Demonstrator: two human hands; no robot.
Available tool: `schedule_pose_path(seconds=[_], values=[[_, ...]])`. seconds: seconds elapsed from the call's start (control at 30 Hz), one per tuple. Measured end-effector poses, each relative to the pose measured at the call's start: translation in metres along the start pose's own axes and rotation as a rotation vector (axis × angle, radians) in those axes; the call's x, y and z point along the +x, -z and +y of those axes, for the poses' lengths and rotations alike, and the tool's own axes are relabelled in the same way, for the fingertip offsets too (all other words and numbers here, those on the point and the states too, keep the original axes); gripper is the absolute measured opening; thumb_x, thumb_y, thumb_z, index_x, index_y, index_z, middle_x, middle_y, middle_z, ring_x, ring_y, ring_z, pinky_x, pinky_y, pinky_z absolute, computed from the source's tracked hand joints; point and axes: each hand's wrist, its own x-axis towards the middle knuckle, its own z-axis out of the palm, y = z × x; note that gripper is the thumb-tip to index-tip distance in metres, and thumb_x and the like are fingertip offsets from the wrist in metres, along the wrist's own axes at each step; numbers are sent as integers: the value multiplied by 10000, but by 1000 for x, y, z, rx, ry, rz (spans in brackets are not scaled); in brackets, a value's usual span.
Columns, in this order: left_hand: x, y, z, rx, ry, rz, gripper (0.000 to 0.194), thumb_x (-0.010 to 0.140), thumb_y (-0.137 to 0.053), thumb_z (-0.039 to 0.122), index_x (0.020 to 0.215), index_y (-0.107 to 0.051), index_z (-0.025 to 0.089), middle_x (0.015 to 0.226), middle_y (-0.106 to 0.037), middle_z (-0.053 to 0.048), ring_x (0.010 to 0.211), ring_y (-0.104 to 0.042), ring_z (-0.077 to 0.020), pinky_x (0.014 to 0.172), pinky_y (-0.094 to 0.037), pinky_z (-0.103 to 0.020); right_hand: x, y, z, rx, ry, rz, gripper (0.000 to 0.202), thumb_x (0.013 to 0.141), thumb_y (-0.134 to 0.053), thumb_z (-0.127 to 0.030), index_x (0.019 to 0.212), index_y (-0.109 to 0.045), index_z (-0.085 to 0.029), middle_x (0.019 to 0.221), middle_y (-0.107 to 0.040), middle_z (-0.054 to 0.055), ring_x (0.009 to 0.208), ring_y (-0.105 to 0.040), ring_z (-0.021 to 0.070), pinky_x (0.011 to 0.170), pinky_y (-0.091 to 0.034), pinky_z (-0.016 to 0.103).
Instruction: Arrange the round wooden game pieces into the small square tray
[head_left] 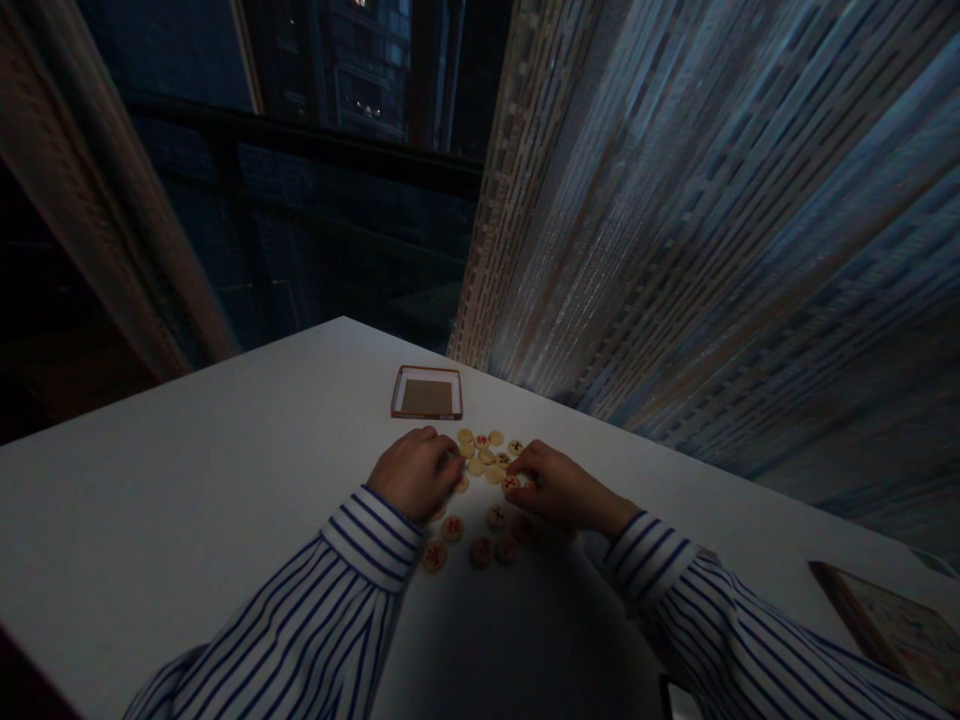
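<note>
Several round pale wooden game pieces (484,455) with red and dark marks lie scattered on a white table (187,500). My left hand (415,473) rests knuckles-up at the left of the pile, fingers curled among the pieces; whether it holds one is hidden. My right hand (555,487) lies at the right of the pile, its fingertips pinching a red-marked piece (512,482). More pieces (480,549) lie nearer to me between my striped sleeves.
A small square wooden box (426,392), open and shallow, stands just beyond the pieces. A framed board (892,630) lies at the table's right edge. A patterned curtain (712,250) hangs close behind the table; a dark window is at the left.
</note>
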Motion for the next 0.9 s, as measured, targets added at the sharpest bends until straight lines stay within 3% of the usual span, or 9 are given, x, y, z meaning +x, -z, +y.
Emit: schedule_pose_path(seconds=[0.33, 0.67, 0.9], values=[[1, -1, -2, 10, -7, 12, 245, 800, -452, 312, 807, -644, 161, 775, -601, -64, 761, -551, -195, 708, -422, -312, -1, -2, 3, -6, -11, 23, 299, 688, -619, -331, 942, -641, -176, 952, -561, 82, 819, -540, 173, 742, -397, 271], [1, 0, -1, 23, 3, 1, 244, 807, -454, 311, 821, -646, 162, 806, -611, -71, 800, -559, -204, 717, -427, -314, 21, 15, 3, -21, -84, 112, 292, 730, -548, -318, 959, -631, -156, 913, -632, 79, 818, -563, 184, 731, -406, 281], [3, -2, -5, 42, -58, 63, 231, 792, -492, 266, 933, -633, 150, 959, -629, -88, 927, -544, -241, 820, -430, -366, 28, 19, 7, -49, -87, 108, 333, 759, -498, -285, 1039, -604, -138, 963, -643, 95, 842, -573, 189, 765, -412, 290]])
